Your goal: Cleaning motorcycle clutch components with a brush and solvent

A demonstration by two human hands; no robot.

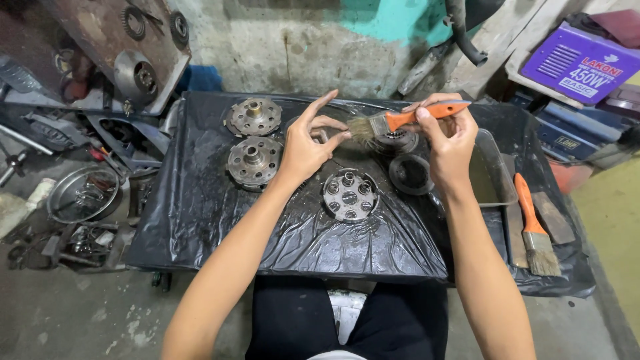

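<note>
My right hand (448, 137) grips an orange-handled paintbrush (407, 119), its bristles pointing left toward my left hand (312, 140). The left hand pinches a small part between thumb and fingertips right at the bristles; the part is too small to make out. Both hands hover over a black plastic sheet (220, 207) covering a low table. Below the hands lie a round metal plate with several posts (349, 195), a dark ring-shaped part (409, 173) and a toothed hub (400, 141). Two round metal clutch hubs (253, 161) (253, 116) rest to the left.
A metal tray of murky liquid (492, 175) sits at the right, with a second orange-handled brush (533, 227) beside it. A metal bowl of small parts (81, 195) and scrap clutter the floor at left. A purple box (579, 63) stands at the back right.
</note>
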